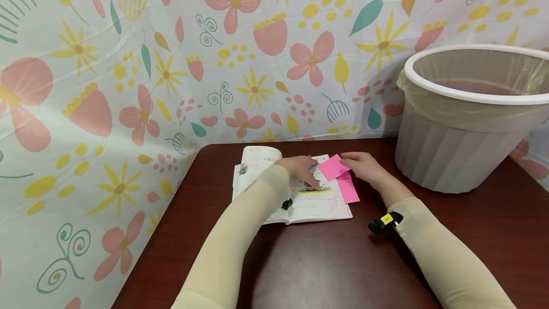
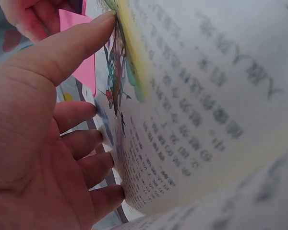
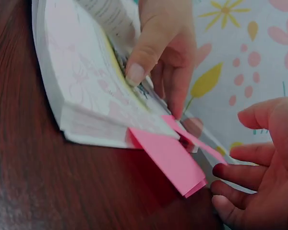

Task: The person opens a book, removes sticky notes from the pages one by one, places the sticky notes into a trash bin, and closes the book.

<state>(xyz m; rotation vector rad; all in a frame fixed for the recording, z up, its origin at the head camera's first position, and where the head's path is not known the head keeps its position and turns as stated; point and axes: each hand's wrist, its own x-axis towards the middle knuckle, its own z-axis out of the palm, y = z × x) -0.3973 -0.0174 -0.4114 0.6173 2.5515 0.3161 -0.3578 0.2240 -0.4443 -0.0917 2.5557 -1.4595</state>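
An open book point(image 1: 317, 211) lies on the table, its right page printed with text and a coloured picture. My left hand point(image 1: 299, 168) rests across it, thumb pressing near the picture, the other fingers stretched toward the page's far edge. At the right margin a bright pink sticky note point(image 1: 332, 168) stands raised from the page, and a second pink note point(image 1: 348, 190) sticks out past the edge below it. My right hand point(image 1: 362, 166) is beside the raised note, fingertips right at its outer corner; in the right wrist view its fingers point(image 3: 247, 152) are spread, thumb apart.
A large ribbed wastebasket point(image 1: 450, 156) with a clear liner and white rim stands at the right of the dark wooden table point(image 1: 317, 261). Behind the table hangs a flower-patterned cloth point(image 1: 257, 70). A small black device point(image 1: 381, 224) is strapped at my right wrist.
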